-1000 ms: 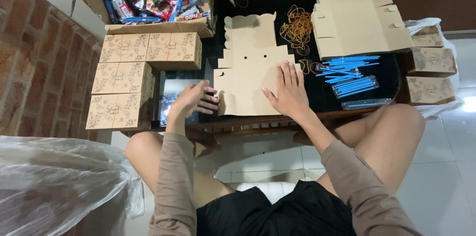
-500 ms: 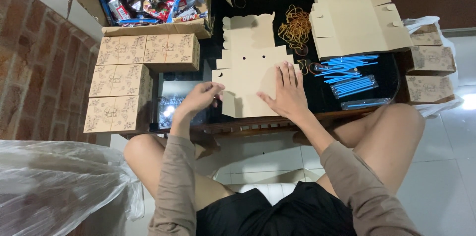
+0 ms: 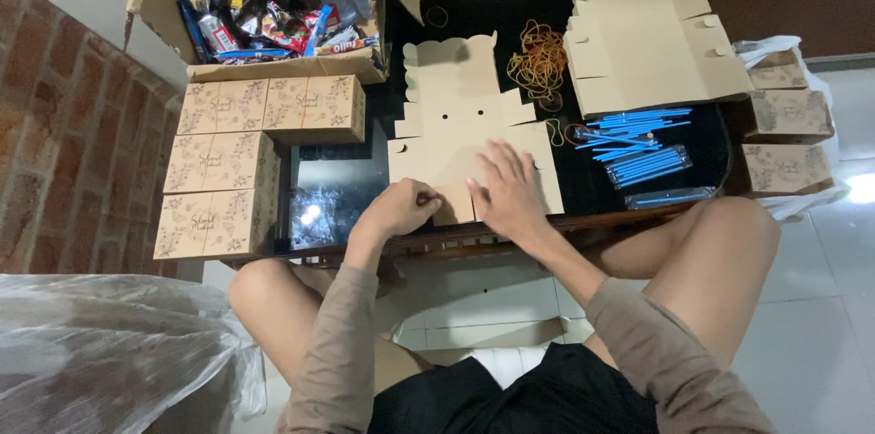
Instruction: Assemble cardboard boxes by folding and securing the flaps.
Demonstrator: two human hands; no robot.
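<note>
I had both hands on the flat box blank [image 3: 465, 138] at the tabletop's [image 3: 346, 180] near edge. My left hand [image 3: 404, 206] was curled, pinching its near-left flap; my right hand [image 3: 507, 190] lay spread flat on it. Folded boxes [image 3: 239, 156] sat left, blue sticks [image 3: 638, 147] right.

Hidden and cut off

My right hand [image 3: 507, 192] covers part of the flat cardboard cutout [image 3: 465, 138]; the snack carton [image 3: 264, 69] runs past the top edge.

Left hand [image 3: 404, 207] now curled at the cardboard blank's [image 3: 465, 138] near-left flap, closer to right hand [image 3: 507, 192].
</note>
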